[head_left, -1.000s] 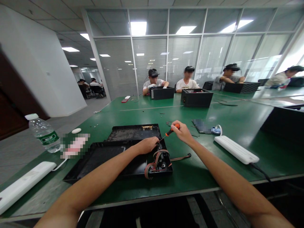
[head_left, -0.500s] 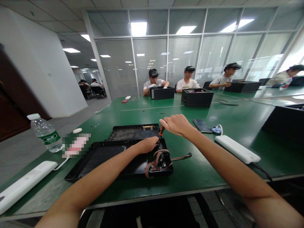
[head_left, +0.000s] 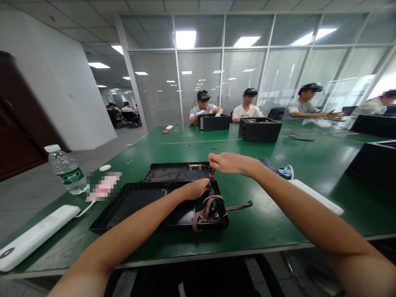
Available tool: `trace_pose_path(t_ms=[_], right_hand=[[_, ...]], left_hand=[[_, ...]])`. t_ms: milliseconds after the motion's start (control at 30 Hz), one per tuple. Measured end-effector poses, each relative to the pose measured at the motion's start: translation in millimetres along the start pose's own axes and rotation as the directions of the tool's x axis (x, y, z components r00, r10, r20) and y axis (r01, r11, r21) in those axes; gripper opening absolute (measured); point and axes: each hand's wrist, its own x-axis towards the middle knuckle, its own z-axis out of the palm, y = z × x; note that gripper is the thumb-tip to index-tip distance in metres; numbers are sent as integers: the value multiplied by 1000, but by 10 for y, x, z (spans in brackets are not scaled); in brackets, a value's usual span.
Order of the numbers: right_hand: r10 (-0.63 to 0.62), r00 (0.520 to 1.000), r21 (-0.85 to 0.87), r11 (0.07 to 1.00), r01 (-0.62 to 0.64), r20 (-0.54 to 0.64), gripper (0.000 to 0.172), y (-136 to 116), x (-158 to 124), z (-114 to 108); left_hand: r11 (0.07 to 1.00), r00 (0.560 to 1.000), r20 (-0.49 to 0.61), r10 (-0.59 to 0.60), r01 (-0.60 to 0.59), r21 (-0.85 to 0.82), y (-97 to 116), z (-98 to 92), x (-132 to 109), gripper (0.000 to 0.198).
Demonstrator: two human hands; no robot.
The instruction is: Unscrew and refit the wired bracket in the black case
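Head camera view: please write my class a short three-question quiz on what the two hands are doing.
1. True or false: the right hand grips the orange-handled screwdriver roughly upright over the black plastic casing.
2. The clear plastic water bottle stands on the green table: A left of the casing, B right of it, C inside it.
3. What does the left hand rest on?
Key: 1 true; 2 A; 3 the casing.

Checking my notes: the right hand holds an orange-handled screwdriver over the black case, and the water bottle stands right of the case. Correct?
Not quite. The head view shows the water bottle standing left of the black case, not right. The right hand does hold the orange-handled screwdriver over it.
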Motion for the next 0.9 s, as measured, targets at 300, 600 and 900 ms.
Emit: trace_pose_path(t_ms=[300, 600, 900], right_hand=[[16, 997, 142, 990, -5, -76, 32, 115, -105, 30], [667, 704, 942, 335, 10, -244, 36, 975, -426, 978], [727, 686, 970, -167, 177, 0, 28, 1017, -429, 1233]], left_hand=[[999, 1000, 14, 23, -23, 41, -7, -10, 11, 6], [986, 992, -42, 117, -112, 122, -9, -147, -13, 13], [968, 990, 139, -34, -2, 250, -130, -630, -234, 6]])
